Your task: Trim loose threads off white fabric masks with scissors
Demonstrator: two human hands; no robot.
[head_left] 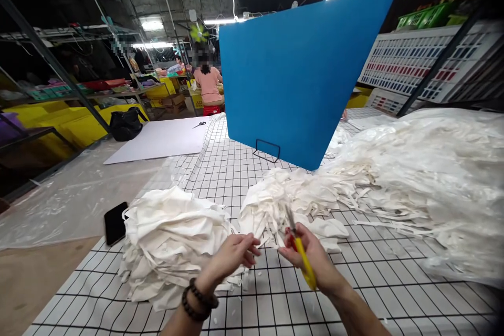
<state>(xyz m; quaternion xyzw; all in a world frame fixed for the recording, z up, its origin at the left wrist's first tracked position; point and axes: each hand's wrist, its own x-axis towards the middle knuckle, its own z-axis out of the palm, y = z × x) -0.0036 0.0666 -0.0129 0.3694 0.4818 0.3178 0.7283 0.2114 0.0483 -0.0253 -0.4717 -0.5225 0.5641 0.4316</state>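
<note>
My right hand (311,257) is closed around yellow-handled snips (302,257), with the metal blades pointing up toward a loose pile of white fabric pieces (291,202). My left hand (236,253) has its fingers curled in a pinch beside the snips, touching the edge of a white piece; what it pinches is too small to make out. A neat stack of white fabric pieces (173,241) lies just left of my left hand. Dark bead bracelets (199,299) circle my left wrist.
A black-gridded white table cover (354,294) lies under everything. A blue board (299,68) stands on a wire stand at the middle back. A big heap of white fabric (433,184) fills the right. A black phone (115,222) lies at left. A person sits far back.
</note>
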